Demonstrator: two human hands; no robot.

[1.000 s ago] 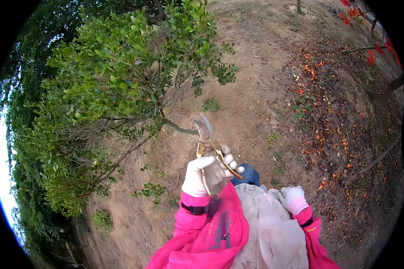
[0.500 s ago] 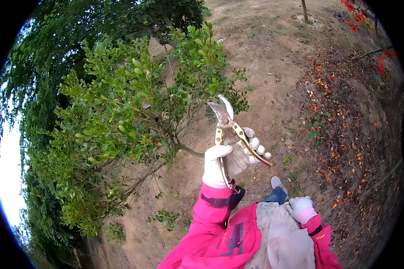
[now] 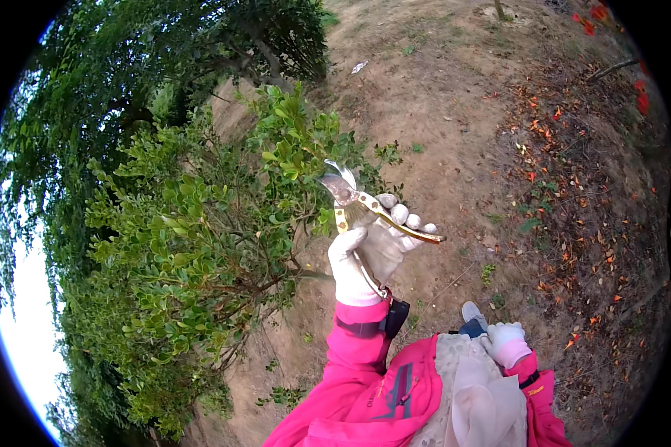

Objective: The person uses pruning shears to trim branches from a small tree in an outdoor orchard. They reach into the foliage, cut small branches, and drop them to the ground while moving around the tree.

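Note:
My left hand [image 3: 365,257], in a white glove, is wrapped round a pair of pruning shears [image 3: 344,195] with the palm turned up. Thumb and fingers lie on opposite handles, and the blades are parted and point up. Behind the blades are the leafy branches of a green shrub [image 3: 201,231]; whether steel touches leaf I cannot tell. Low in the view, my right hand [image 3: 507,340], also gloved, rests curled beside a pale apron [image 3: 470,395]. What its fingers hold, if anything, is hidden.
Darker trees [image 3: 164,45] rise behind the shrub. Dry brown ground [image 3: 432,134] slopes along the middle. Fallen orange leaves and twigs [image 3: 574,216] cover the right, with red flowers [image 3: 641,97] at the upper right. My shoe [image 3: 473,314] shows near my right hand.
My left hand and the shears have shifted slightly left and up in the picture. The shrub sits lower and farther left as the view moved. My right hand stays curled by the apron.

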